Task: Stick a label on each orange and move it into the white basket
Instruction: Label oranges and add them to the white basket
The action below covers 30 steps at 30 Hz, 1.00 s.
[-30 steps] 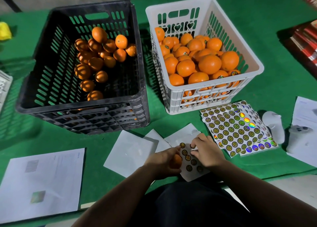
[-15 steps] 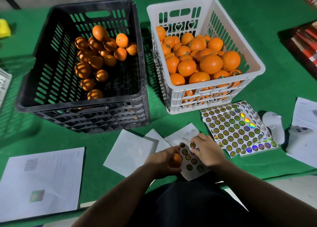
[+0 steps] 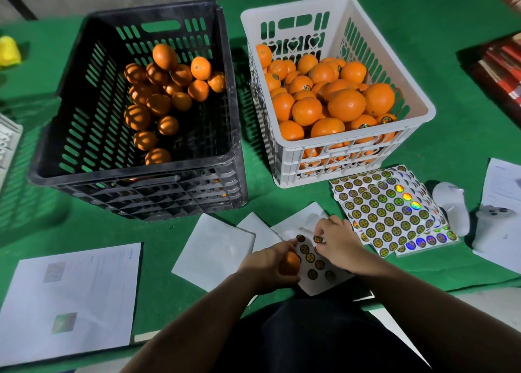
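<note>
Gripping an orange in left hand, right hand pinching label, white basket heaped with oranges

We are at a fruit packing and labelling station, set up on a table under a green felt cover. We see a black crate part filled with oranges and a white basket heaped with labelled ones. Sheets of round hologram stickers lie stacked beside it, with peeled backing papers and a printed sheet nearby. The lighting is dim and uneven.
</note>
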Each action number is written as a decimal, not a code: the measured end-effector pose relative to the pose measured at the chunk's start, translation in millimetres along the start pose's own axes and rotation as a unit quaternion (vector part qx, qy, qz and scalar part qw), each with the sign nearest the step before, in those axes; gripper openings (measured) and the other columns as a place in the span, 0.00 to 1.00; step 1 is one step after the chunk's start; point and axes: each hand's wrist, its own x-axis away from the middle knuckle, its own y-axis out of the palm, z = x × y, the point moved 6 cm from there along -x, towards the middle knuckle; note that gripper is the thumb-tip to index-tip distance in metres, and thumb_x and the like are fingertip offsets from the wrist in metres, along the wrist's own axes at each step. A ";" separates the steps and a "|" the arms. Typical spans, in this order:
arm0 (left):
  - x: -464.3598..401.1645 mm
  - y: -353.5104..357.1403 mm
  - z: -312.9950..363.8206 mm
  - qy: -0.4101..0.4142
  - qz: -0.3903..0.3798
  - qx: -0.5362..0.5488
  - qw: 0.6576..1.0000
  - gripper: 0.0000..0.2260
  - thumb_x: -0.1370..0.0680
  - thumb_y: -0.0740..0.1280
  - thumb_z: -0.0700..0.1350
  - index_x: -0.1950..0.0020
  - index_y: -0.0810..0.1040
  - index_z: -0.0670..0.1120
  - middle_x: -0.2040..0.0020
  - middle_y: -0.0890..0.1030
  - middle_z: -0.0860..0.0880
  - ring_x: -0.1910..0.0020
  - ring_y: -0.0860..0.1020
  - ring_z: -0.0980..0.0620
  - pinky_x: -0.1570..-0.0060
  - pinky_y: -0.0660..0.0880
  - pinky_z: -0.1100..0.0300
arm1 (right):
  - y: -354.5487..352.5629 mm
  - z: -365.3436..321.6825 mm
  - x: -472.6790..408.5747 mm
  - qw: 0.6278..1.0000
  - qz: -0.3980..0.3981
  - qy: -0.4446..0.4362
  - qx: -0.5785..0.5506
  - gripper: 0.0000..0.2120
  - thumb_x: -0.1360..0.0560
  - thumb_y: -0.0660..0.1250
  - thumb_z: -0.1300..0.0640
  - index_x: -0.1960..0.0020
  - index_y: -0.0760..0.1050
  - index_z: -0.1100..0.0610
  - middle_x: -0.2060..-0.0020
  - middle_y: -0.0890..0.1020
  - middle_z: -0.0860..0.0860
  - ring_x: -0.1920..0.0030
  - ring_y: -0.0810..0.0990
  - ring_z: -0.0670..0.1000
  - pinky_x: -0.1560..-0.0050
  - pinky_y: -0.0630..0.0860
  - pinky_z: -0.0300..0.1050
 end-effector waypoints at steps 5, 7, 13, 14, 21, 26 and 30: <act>-1.4 0.0 -1.6 -0.002 -0.001 0.002 1.000 0.29 0.28 0.75 0.63 0.31 0.67 0.63 0.22 0.66 0.67 0.38 0.80 0.54 0.41 0.76 0.57 | -2.1 -3.5 -1.0 1.000 -0.004 0.005 -0.017 0.10 0.23 0.69 0.52 0.43 0.74 0.48 0.46 0.71 0.47 0.44 0.68 0.51 0.42 0.73 0.49; -2.0 0.4 -2.8 -0.004 -0.003 0.007 1.000 0.30 0.28 0.75 0.62 0.30 0.67 0.63 0.22 0.67 0.66 0.38 0.79 0.54 0.40 0.76 0.56 | -6.7 0.2 1.6 0.998 0.017 -0.014 -0.056 0.07 0.23 0.69 0.53 0.45 0.78 0.50 0.49 0.74 0.48 0.46 0.71 0.51 0.45 0.74 0.48; -3.3 1.7 -3.2 -0.001 -0.007 -0.002 1.000 0.29 0.28 0.75 0.62 0.31 0.67 0.63 0.22 0.68 0.64 0.38 0.80 0.52 0.39 0.77 0.53 | -17.3 17.2 12.6 0.968 0.074 -0.008 -0.241 0.06 0.22 0.71 0.58 0.57 0.79 0.51 0.61 0.82 0.46 0.58 0.80 0.48 0.60 0.71 0.34; -3.4 1.7 -3.0 -0.001 -0.008 -0.001 1.000 0.28 0.28 0.76 0.62 0.32 0.67 0.63 0.22 0.67 0.64 0.38 0.80 0.52 0.39 0.77 0.53 | -17.9 20.7 13.6 0.962 0.081 0.003 -0.260 0.04 0.21 0.70 0.58 0.55 0.78 0.51 0.61 0.82 0.47 0.58 0.81 0.49 0.59 0.72 0.36; -1.6 0.8 -1.1 -0.005 -0.003 0.001 1.000 0.28 0.28 0.76 0.62 0.32 0.67 0.63 0.24 0.72 0.61 0.44 0.78 0.54 0.46 0.74 0.59 | -9.2 2.5 11.6 0.996 0.033 -0.028 -0.083 0.18 0.24 0.74 0.44 0.39 0.74 0.49 0.55 0.77 0.44 0.56 0.77 0.45 0.60 0.71 0.41; -0.4 -0.2 0.8 -0.010 -0.005 0.003 1.000 0.28 0.28 0.76 0.61 0.32 0.67 0.63 0.27 0.75 0.59 0.45 0.77 0.55 0.47 0.74 0.58 | -12.6 0.4 1.9 0.997 0.061 -0.012 -0.054 0.12 0.19 0.69 0.48 0.41 0.76 0.54 0.50 0.82 0.50 0.53 0.82 0.50 0.51 0.81 0.50; 0.4 -1.1 0.9 -0.008 0.002 0.003 1.000 0.26 0.27 0.76 0.62 0.34 0.68 0.63 0.28 0.75 0.59 0.47 0.77 0.55 0.47 0.74 0.59 | -14.9 -1.2 -0.9 0.997 0.067 -0.039 -0.015 0.07 0.18 0.67 0.51 0.46 0.78 0.55 0.55 0.82 0.50 0.58 0.82 0.52 0.58 0.79 0.47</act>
